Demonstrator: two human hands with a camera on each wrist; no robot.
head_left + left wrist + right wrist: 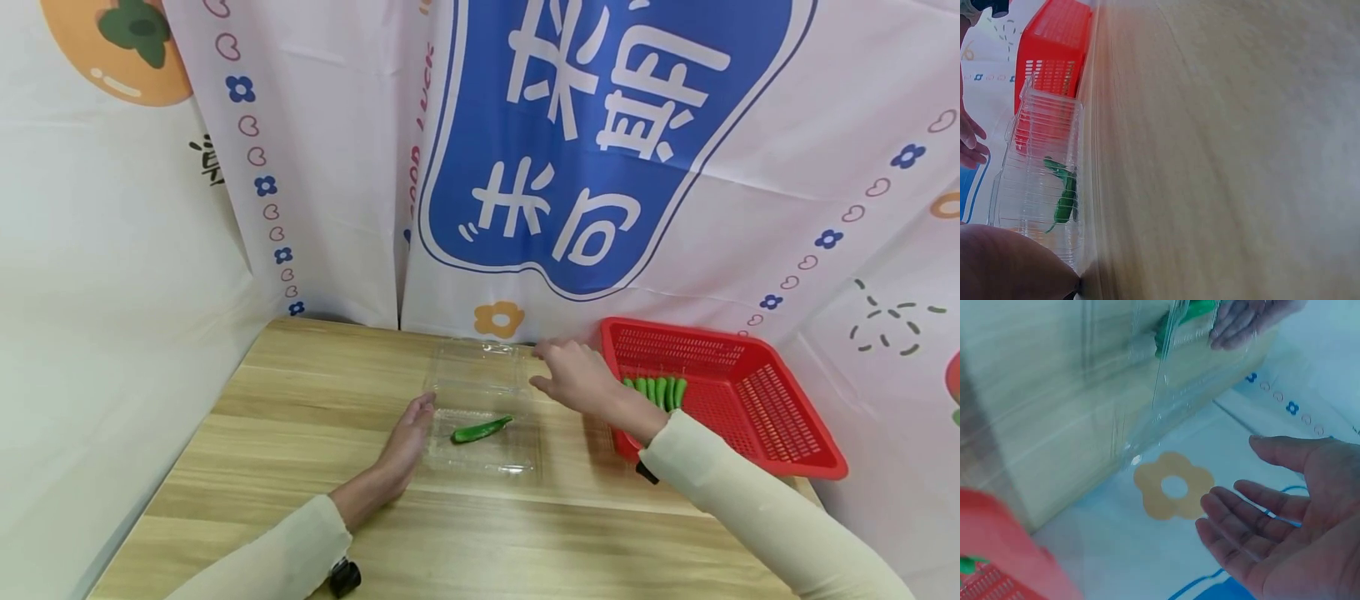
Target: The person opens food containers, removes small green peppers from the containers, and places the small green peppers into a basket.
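A clear plastic clamshell box [483,457] lies with its lid [476,367] folded back toward the wall. One green chili pepper [480,430] rests in its near half. My left hand [405,442] stands on edge along the box's left side, fingers straight and right at its rim. Beyond the box's right side, my right hand [576,377] is raised near the lid's far corner. In the right wrist view that hand [1272,519] has its thumb and fingers spread, with nothing between them.
A red plastic basket [806,417] stands at the right of the wooden table [300,433], partly behind the right forearm. Several green peppers [660,390] lie at its left end. Printed cloth [337,167] hangs along the table's back edge.
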